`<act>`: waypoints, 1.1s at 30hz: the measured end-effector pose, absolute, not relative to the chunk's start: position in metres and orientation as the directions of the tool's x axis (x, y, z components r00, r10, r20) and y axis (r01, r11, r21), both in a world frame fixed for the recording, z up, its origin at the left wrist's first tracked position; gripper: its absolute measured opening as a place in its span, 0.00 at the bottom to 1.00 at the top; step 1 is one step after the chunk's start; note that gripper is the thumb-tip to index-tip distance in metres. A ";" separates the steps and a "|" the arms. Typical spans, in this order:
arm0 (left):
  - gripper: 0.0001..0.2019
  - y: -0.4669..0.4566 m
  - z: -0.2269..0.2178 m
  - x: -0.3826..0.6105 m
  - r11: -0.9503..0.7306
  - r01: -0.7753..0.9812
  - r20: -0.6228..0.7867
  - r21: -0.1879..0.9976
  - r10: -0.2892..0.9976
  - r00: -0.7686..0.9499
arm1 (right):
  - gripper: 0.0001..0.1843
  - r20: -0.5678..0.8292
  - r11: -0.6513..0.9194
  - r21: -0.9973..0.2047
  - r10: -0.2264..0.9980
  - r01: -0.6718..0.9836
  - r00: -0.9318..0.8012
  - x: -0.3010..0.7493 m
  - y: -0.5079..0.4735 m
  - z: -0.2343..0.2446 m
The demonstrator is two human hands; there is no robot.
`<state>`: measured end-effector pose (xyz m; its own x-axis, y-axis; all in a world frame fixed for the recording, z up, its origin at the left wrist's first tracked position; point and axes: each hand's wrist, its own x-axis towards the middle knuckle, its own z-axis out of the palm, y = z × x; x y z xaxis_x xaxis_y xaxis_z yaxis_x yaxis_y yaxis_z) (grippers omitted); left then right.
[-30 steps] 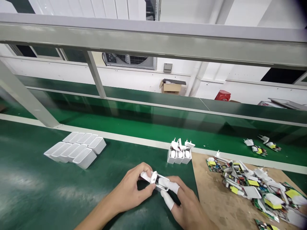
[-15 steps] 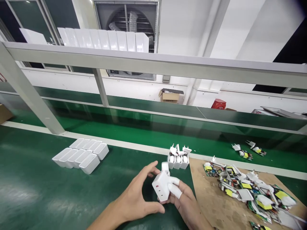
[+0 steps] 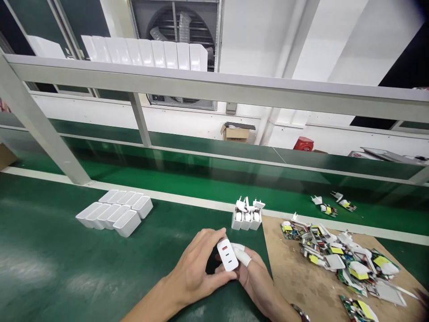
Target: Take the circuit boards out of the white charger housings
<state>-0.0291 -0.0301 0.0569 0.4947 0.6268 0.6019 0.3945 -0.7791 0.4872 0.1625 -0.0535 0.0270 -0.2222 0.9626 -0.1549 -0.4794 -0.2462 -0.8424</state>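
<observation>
Both of my hands hold one white charger [image 3: 227, 255] low in the middle of the view, its port face with several slots turned up toward me. My left hand [image 3: 197, 268] wraps round its left side, thumb underneath and fingers over the top. My right hand [image 3: 254, 279], with white finger cots on two fingers, grips it from the right and below. Just beyond the hands stands a small cluster of white charger shells with plug pieces [image 3: 247, 213] on top.
Two rows of empty white shells [image 3: 115, 213] sit at the left on the green bench [image 3: 50, 250]. A brown board [image 3: 301, 286] at the right carries a heap of circuit boards and white parts [image 3: 338, 259]. A few parts [image 3: 330, 203] lie on the conveyor behind. A grey frame bar [image 3: 214, 91] crosses overhead.
The charger was turned in my hands from its open side to its port face up, and my left hand closed round it again. The view tilted upward.
</observation>
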 end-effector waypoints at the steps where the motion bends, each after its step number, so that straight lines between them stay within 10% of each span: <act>1: 0.41 -0.031 0.057 -0.030 -0.785 0.413 0.599 0.462 0.620 0.507 | 0.28 -0.128 -0.193 -0.888 0.975 -0.418 -0.179 0.163 -0.053 0.024; 8: 0.37 -0.012 0.043 -0.037 -0.624 0.563 0.499 0.542 0.778 0.382 | 0.21 0.301 0.298 -0.953 0.952 0.052 0.063 0.180 -0.042 0.007; 14: 0.34 0.047 0.037 -0.021 -0.290 0.514 0.212 0.808 0.955 0.206 | 0.27 0.315 0.205 -0.934 0.858 0.293 0.405 0.238 -0.006 -0.014; 26: 0.71 0.054 0.027 0.039 -0.194 0.578 0.227 0.793 0.974 0.016 | 0.30 0.316 0.276 -0.904 0.946 0.325 0.076 0.229 -0.010 -0.024; 33: 0.65 0.076 0.021 0.048 -0.123 0.788 0.342 0.603 0.932 -0.117 | 0.32 0.280 0.269 -0.782 0.958 0.563 -0.070 0.227 -0.023 -0.005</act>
